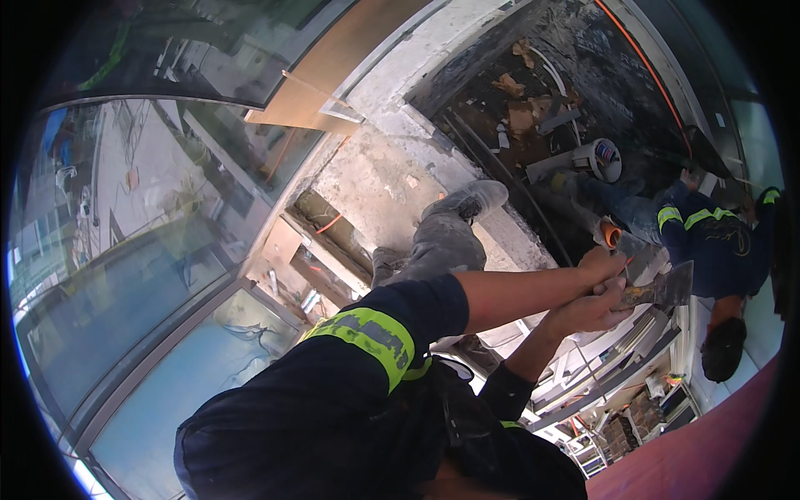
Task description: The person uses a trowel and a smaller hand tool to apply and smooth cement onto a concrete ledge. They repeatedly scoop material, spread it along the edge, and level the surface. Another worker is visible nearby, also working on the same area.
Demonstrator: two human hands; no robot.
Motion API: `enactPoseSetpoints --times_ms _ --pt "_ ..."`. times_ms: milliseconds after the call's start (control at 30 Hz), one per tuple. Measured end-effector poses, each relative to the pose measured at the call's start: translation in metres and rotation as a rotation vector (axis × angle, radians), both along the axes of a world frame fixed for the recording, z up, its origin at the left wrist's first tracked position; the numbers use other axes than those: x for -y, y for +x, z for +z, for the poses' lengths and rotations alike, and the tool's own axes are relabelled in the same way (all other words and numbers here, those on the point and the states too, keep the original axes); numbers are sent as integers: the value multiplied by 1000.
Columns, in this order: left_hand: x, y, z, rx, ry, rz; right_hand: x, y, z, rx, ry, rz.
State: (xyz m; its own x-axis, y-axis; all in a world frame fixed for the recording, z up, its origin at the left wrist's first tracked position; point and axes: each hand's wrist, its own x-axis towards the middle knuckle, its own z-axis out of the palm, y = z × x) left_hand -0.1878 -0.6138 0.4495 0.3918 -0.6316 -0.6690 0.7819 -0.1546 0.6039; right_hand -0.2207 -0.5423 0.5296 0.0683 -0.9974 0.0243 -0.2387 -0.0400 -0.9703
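My right hand (587,310) is closed round the handle of a putty knife (667,286) with a wide, flat, worn metal blade that points right. Just above it, my left hand (602,265) is closed, its fingers close to the knife's handle. A small red tip shows at those fingers, but what they hold is too small to make out. Both my arms stretch out to the right, in dark sleeves with a yellow-green reflective band. An orange pipe end (612,234) sticks up beyond my left hand.
A co-worker in a dark shirt (721,242) bends close by on the right. Beyond lies a dark recess with debris, a white bucket (598,158) and an orange cable (646,62). My dusty shoe (471,200) stands on the concrete ledge (392,171). Glass panels (125,292) fill the left.
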Motion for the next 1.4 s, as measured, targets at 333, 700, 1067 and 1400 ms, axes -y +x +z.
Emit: enactPoseSetpoints --times_ms 333,700,1067,1400 --pt "-5 -7 6 -73 3 -43 -2 -12 -2 29 2 12" --pt "-6 -18 -1 -46 -21 -14 -6 -18 -2 70 55 24" --pt "-4 -18 0 -32 -4 -15 -13 -14 4 -64 -30 3" --pt "3 -3 5 -89 14 9 -20 0 16 -119 -150 130"
